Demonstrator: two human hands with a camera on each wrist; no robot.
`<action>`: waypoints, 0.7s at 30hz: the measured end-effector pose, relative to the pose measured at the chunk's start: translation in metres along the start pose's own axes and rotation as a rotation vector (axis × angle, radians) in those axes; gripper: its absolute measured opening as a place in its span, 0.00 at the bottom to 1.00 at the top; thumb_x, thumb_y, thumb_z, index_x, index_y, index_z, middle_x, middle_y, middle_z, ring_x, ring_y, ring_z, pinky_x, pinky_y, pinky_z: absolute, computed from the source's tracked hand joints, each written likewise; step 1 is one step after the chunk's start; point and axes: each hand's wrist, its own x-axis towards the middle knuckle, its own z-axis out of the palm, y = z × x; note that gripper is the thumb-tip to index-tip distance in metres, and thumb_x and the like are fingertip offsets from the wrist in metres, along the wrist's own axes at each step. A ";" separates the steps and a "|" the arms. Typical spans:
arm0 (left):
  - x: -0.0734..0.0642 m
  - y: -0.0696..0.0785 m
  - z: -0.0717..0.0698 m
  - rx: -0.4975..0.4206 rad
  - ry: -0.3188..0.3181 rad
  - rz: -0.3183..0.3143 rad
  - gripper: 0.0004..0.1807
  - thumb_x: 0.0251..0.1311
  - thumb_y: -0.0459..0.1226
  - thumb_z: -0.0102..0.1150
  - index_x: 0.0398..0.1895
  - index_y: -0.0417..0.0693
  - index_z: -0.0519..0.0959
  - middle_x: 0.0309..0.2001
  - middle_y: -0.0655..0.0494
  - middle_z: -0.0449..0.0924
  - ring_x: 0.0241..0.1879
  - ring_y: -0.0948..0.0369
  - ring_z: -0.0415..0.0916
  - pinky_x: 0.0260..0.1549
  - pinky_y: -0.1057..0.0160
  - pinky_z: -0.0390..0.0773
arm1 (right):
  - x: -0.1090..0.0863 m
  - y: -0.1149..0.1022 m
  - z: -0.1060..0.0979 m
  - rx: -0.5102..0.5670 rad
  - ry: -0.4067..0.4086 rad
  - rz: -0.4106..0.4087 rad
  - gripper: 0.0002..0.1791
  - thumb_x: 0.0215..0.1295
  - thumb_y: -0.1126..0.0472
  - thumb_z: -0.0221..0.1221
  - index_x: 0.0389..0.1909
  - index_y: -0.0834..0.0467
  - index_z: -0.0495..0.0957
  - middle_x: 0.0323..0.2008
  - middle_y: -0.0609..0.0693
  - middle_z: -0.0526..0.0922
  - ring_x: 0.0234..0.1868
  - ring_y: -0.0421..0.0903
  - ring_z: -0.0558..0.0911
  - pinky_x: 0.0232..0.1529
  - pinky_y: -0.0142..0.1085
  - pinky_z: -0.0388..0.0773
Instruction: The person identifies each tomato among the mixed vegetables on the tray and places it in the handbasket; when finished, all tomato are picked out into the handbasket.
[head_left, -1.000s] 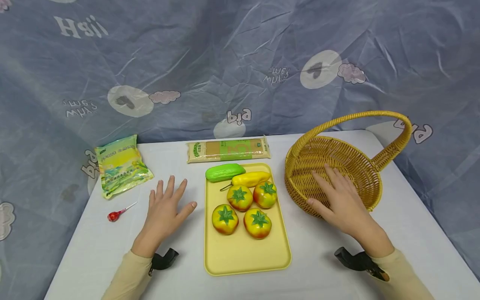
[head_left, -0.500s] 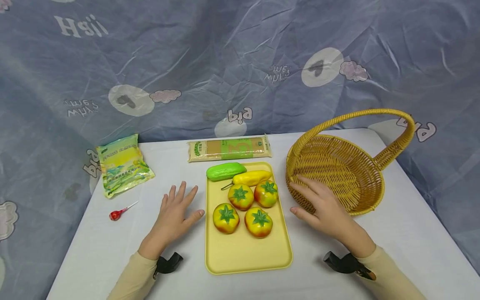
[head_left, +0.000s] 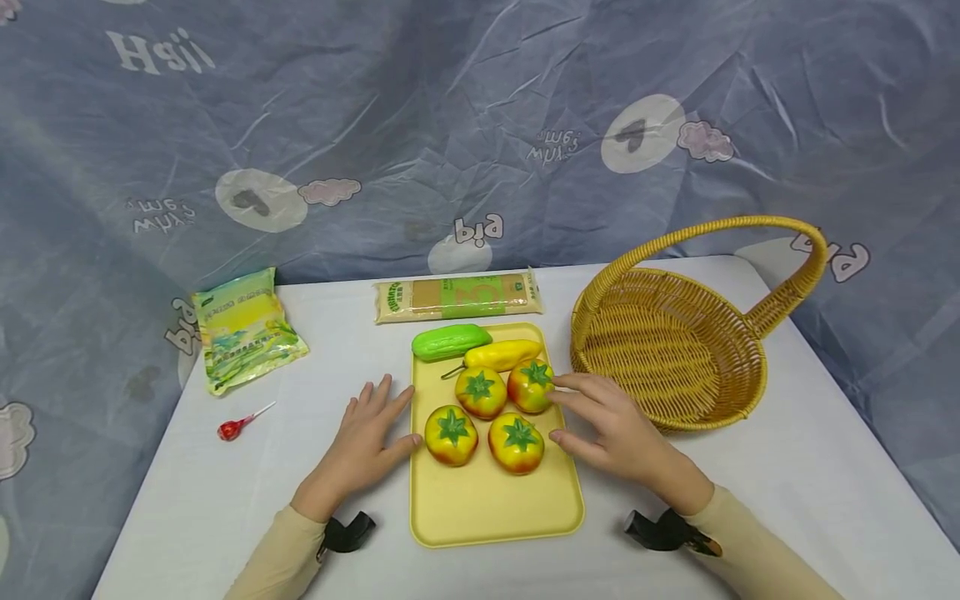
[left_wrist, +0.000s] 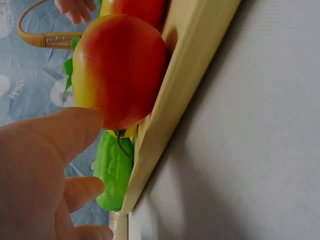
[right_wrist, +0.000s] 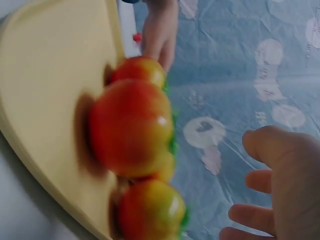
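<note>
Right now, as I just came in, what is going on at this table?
A person's left hand and right hand are at the two sides of the yellow tray, close to the red-yellow fruits. Neither hand grips anything; whether either touches a fruit I cannot tell. All four fruits lie on the tray; the wicker basket is to its right.

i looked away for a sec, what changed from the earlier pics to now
The right hand moved left, away from the basket, to beside the tomatoes on the tray. The left hand moved right, to the tray's left edge. Nothing was taken hold of or let go. The basket, tray, tomatoes, cucumber, yellow pepper, lollipop, long packet and green bag stayed put.
</note>
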 end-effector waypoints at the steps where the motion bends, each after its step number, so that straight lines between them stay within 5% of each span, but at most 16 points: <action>1: 0.000 0.000 0.001 0.002 0.001 0.004 0.38 0.66 0.52 0.61 0.76 0.48 0.67 0.79 0.33 0.52 0.77 0.28 0.46 0.70 0.22 0.48 | 0.000 0.000 0.003 0.005 -0.013 -0.014 0.27 0.74 0.39 0.54 0.50 0.58 0.85 0.53 0.58 0.85 0.55 0.54 0.83 0.62 0.40 0.76; 5: -0.002 0.000 0.004 -0.013 0.000 0.021 0.37 0.67 0.51 0.62 0.75 0.47 0.68 0.79 0.31 0.52 0.77 0.27 0.46 0.70 0.22 0.49 | -0.001 0.000 0.017 0.029 -0.060 -0.058 0.23 0.72 0.43 0.59 0.51 0.58 0.85 0.54 0.57 0.85 0.54 0.52 0.85 0.52 0.46 0.82; 11: -0.002 -0.003 0.010 -0.016 -0.011 0.023 0.35 0.68 0.49 0.61 0.75 0.48 0.68 0.79 0.31 0.53 0.77 0.27 0.47 0.69 0.22 0.49 | -0.001 -0.003 0.032 0.092 -0.085 -0.070 0.21 0.64 0.51 0.68 0.53 0.58 0.84 0.53 0.56 0.85 0.53 0.49 0.86 0.54 0.40 0.83; 21: -0.002 -0.010 0.019 -0.022 0.008 0.028 0.34 0.68 0.49 0.62 0.75 0.50 0.69 0.78 0.33 0.55 0.77 0.28 0.47 0.69 0.22 0.50 | -0.006 -0.004 0.047 0.120 -0.145 -0.002 0.23 0.63 0.48 0.69 0.54 0.56 0.83 0.54 0.53 0.84 0.52 0.48 0.86 0.50 0.40 0.86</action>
